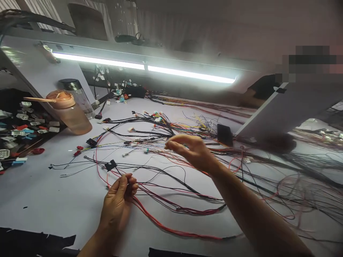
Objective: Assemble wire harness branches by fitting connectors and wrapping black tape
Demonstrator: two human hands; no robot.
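My left hand (116, 196) is closed at the front middle of the table, thumb and fingers pinching a thin dark wire (118, 170). At the wire's upper end sits a small black piece (110, 165), which looks like tape. Red wires (160, 225) run from beside this hand toward the lower right. Raised over the wiring, my right hand (191, 150) has its thumb and fingertips drawn together; whether anything is between them cannot be made out. Behind it lies a wire harness (150, 121) with black-wrapped branches and small connectors.
A pinkish bottle (70, 114) and a clear bottle (83, 101) stand at the left, near a heap of connectors (24, 125). A lit tube lamp (187, 74) spans the back. Loose wires (294, 192) spread rightward. A person (259, 91) is behind the right panel (276, 110).
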